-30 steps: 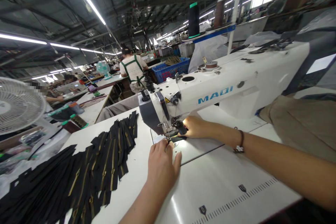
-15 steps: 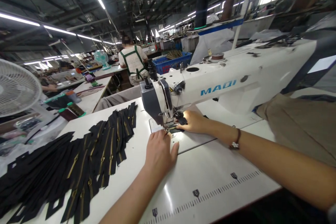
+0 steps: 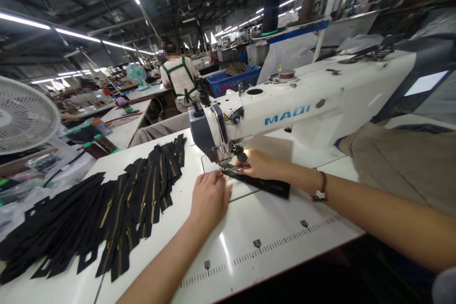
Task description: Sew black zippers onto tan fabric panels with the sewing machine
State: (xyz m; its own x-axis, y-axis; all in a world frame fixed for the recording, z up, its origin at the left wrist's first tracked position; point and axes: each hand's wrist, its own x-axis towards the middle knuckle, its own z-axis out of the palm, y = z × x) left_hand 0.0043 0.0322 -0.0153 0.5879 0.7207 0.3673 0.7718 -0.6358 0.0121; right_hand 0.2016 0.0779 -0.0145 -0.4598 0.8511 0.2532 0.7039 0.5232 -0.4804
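Observation:
A white sewing machine [image 3: 320,99] stands across the white table [image 3: 278,228]. A black zipper piece [image 3: 263,184] lies under its presser foot and stretches out towards the right front. My right hand [image 3: 258,164] rests by the needle with its fingers pinched on the near end of that zipper piece. My left hand [image 3: 210,197] lies palm down in front of the foot, fingers curled at the zipper's end. To the left runs a long chain of black zippers [image 3: 117,204] with brass teeth.
A white fan [image 3: 24,116] stands at the far left. Thread cones [image 3: 271,2] sit on a stand behind the machine. Tan fabric [image 3: 399,161] lies at the right. A blue crate [image 3: 231,83] and a person in a green-strapped apron [image 3: 180,80] are behind.
The black zipper piece has come out from under the foot and now lies stretched to the right. My right hand has shifted slightly, and the view has drifted.

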